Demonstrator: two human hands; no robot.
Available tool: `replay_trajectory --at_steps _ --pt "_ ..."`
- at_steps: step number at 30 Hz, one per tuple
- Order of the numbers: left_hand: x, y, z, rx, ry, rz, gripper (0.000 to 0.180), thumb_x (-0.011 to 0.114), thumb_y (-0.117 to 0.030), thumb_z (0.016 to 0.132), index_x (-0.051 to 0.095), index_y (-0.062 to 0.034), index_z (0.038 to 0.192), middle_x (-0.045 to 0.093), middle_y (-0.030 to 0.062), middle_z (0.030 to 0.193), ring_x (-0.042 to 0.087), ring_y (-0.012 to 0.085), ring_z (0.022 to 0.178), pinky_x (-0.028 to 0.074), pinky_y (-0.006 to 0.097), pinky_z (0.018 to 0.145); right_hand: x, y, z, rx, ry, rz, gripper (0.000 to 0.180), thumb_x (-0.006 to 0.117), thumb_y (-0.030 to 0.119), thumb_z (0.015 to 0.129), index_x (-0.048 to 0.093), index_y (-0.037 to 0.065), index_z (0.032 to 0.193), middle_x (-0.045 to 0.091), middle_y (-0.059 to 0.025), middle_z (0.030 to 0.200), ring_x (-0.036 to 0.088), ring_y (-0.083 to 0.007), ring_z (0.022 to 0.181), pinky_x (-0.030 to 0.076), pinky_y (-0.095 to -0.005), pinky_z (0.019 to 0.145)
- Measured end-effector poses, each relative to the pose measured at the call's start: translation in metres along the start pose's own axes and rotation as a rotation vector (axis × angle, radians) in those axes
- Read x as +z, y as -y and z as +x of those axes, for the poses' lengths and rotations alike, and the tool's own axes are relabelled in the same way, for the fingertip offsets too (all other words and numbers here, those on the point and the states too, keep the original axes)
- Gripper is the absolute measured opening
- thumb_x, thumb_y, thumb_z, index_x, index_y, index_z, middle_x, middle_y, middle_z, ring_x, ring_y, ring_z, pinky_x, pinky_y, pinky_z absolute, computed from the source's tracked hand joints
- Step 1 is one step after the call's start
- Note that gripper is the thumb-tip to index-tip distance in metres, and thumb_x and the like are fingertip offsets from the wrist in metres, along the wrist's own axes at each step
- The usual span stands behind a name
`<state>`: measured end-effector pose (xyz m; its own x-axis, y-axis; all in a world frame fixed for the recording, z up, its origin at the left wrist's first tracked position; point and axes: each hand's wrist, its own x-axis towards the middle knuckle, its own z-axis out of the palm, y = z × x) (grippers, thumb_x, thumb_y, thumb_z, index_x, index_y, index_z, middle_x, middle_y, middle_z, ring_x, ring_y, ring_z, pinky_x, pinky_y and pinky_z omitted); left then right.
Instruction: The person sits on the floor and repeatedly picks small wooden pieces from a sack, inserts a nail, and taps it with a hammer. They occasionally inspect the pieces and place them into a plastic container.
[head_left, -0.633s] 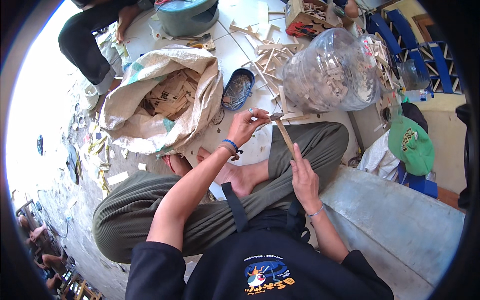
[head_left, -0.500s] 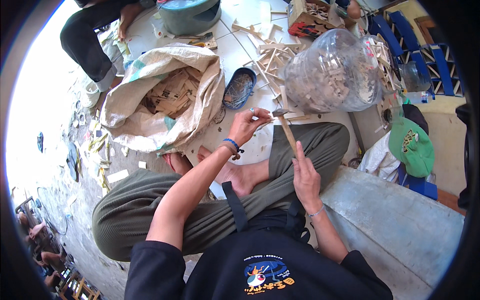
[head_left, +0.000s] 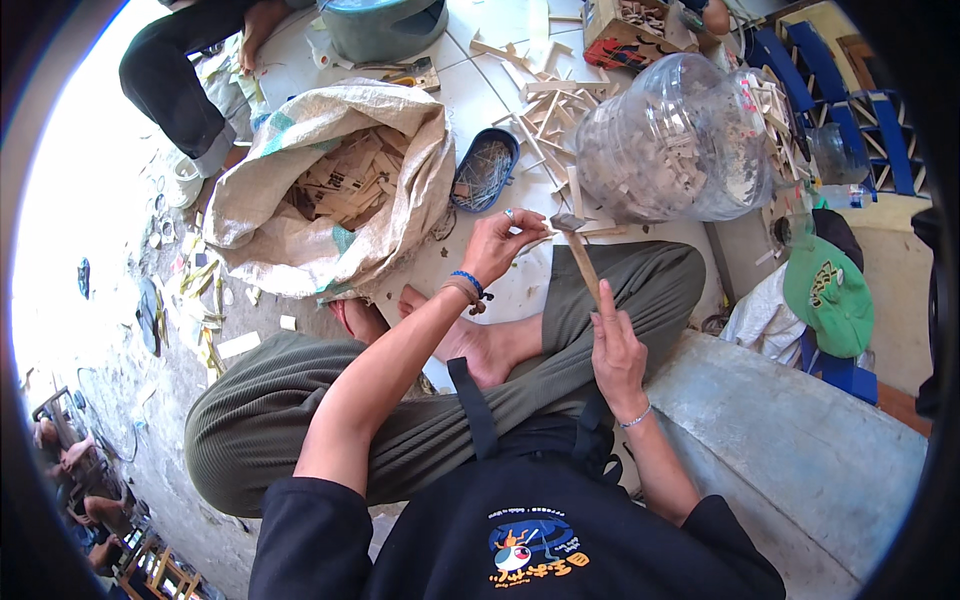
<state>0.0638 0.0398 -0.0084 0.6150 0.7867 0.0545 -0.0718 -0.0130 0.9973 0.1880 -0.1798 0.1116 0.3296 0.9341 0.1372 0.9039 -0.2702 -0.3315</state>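
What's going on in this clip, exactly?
The right hand holds a hammer by its wooden handle. The left hand has its fingertips close beside the hammer's head; what they hold is too small to make out. Beyond the hands are a blue tray of what look like nails and an open sack of wood pieces.
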Motion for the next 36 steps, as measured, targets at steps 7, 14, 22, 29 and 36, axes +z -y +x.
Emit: replay_trajectory --at_steps 7,14,22,29,36 --pt "0.000 -0.002 -0.001 -0.032 0.001 -0.014 0.012 0.080 -0.010 0.092 0.077 -0.0017 0.100 0.080 0.0096 0.110 0.073 0.0148 0.096 0.057 0.032 0.082 0.003 0.001 -0.005 0.025 -0.009 0.024 0.069 0.066 0.009 0.102 0.040 0.028 0.163 0.057 -0.0123 0.082 0.060 -0.0348 0.062 0.050 -0.0481 0.057" --pt "-0.002 -0.008 -0.002 -0.049 0.041 0.020 0.010 0.079 -0.005 0.093 0.075 0.0010 0.100 0.078 0.0106 0.113 0.071 0.0149 0.103 0.057 0.031 0.090 0.004 -0.001 -0.002 0.020 -0.039 0.052 0.068 0.066 0.012 0.101 0.041 0.027 0.163 0.058 -0.0101 0.082 0.062 -0.0352 0.061 0.053 -0.0483 0.055" --pt "0.001 -0.005 0.000 -0.070 0.039 0.009 0.011 0.079 -0.005 0.093 0.075 0.0004 0.101 0.078 0.0090 0.111 0.070 0.0125 0.101 0.057 0.031 0.089 0.000 0.003 -0.004 0.097 0.026 0.119 0.065 0.064 0.009 0.103 0.042 0.026 0.162 0.065 -0.0139 0.088 0.066 -0.0352 0.072 0.054 -0.0471 0.066" --pt "0.000 -0.015 -0.003 -0.088 0.042 0.060 0.014 0.079 -0.010 0.094 0.076 -0.0008 0.103 0.079 0.0076 0.109 0.071 0.0121 0.096 0.057 0.031 0.084 -0.001 0.004 0.007 0.101 -0.021 0.218 0.056 0.059 0.019 0.107 0.043 0.019 0.161 0.072 -0.0178 0.099 0.070 -0.0408 0.078 0.056 -0.0487 0.069" --pt "-0.006 -0.018 -0.001 -0.013 0.065 0.166 0.014 0.077 -0.012 0.096 0.076 -0.0028 0.107 0.079 0.0085 0.110 0.072 0.0134 0.093 0.058 0.031 0.081 0.001 -0.002 0.060 0.402 0.168 0.381 0.049 0.059 0.034 0.107 0.054 0.004 0.145 0.072 -0.0288 0.094 0.072 -0.0458 0.089 0.055 -0.0493 0.078"
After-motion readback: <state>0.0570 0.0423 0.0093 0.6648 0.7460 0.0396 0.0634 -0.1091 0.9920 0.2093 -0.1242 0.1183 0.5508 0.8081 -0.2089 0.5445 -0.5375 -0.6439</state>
